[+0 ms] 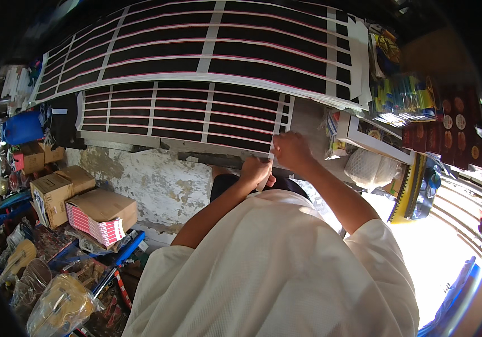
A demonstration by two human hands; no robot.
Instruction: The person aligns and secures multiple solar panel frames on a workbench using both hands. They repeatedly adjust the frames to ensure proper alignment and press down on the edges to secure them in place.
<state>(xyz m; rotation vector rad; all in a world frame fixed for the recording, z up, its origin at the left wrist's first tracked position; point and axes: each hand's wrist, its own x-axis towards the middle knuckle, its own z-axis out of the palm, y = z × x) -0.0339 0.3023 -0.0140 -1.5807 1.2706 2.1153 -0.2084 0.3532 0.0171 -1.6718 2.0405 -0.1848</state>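
A printed sheet [180,115] with black rectangles between white and pink lines lies on the ledge in front of me. At its lower right corner, my right hand [291,150] is closed with curled fingers; what is in them, if anything, is hidden. Just below and to the left, my left hand [256,171] is closed at the sheet's near edge. A narrow light-brown piece [263,183] shows under its fingers, too small to name. Beyond the sheet rests a larger stack of similar printed sheets [210,63].
Cardboard boxes [101,206] and plastic-wrapped goods [61,306] crowd the left side. Peeling wall [156,180] stands below the ledge. To the right are a white frame [373,140], a bubble-wrapped bundle [371,168] and packs of coloured pens [403,98].
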